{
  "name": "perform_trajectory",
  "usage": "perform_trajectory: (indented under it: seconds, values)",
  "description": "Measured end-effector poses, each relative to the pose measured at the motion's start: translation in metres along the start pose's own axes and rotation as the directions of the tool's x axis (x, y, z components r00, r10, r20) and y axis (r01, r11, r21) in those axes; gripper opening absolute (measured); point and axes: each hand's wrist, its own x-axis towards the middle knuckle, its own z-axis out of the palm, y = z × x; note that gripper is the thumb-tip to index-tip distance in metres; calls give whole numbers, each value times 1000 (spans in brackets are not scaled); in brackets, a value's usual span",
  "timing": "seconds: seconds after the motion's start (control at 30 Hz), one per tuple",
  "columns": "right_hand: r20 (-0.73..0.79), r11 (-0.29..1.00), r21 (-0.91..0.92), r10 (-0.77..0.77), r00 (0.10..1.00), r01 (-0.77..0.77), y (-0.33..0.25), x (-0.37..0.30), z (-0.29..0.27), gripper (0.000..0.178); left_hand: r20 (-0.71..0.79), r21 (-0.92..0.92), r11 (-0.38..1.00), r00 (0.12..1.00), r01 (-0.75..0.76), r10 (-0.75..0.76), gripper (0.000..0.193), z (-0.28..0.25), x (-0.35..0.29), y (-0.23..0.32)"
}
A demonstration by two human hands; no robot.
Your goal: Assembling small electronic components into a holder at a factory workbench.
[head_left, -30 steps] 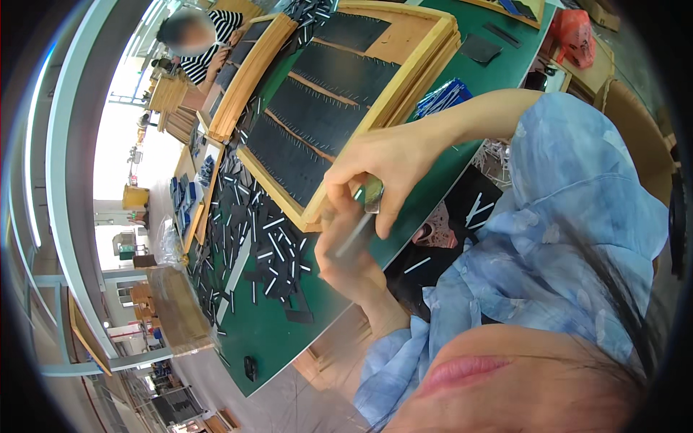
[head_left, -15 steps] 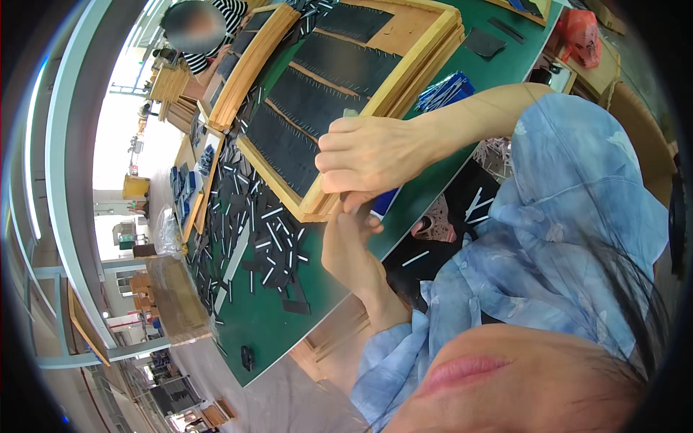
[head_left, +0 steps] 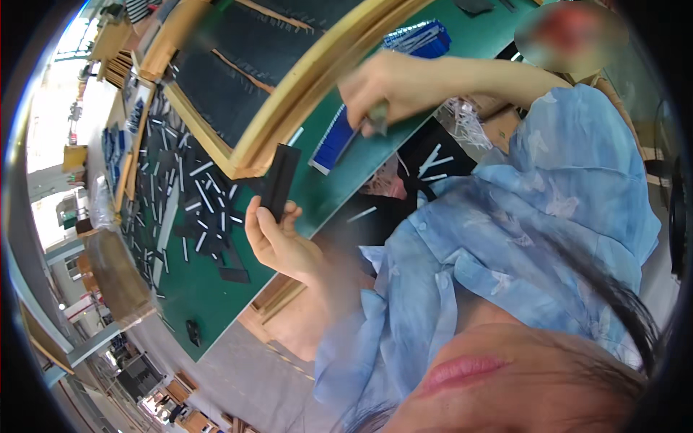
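Pinched in left hand (head_left: 285, 238): flat black rectangular strip (head_left: 280, 180), raised over green table's (head_left: 224, 299) near edge | right hand (head_left: 386, 85): fingers curled round small grey-green object (head_left: 377, 115), partly hidden | yellow wooden frame (head_left: 289, 108): just beyond strip | small black object (head_left: 193, 332): near table's corner

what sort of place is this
Probably a workshop or small factory: a green worktable strewn with black pieces, a wooden frame holding dark sheets.
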Motion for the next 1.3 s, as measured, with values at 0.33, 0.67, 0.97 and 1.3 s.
perform_trajectory:
  seconds: [0.33, 0.67, 0.97, 1.3]
  values:
    - [-5, 985, -143, 102, 995, -102, 23, -1, 18, 37, -18, -3, 999, 999, 40, -40, 33, -10, -4, -8]
    - [-74, 877, -426, -279, 957, 223, 7, 4, 8, 35, -40, 12, 998, 997, 66, -66, 47, -13, -1, -12]
    - [-180, 987, -42, -161, 970, 156, -24, 21, -3, 39, 199, -41, 980, 963, 193, -181, 62, 17, -10, -7]
    - [-206, 989, 116, -65, 976, 91, -24, 13, -6, 31, 281, -27, 978, 941, 207, -191, 67, 22, -16, 0]
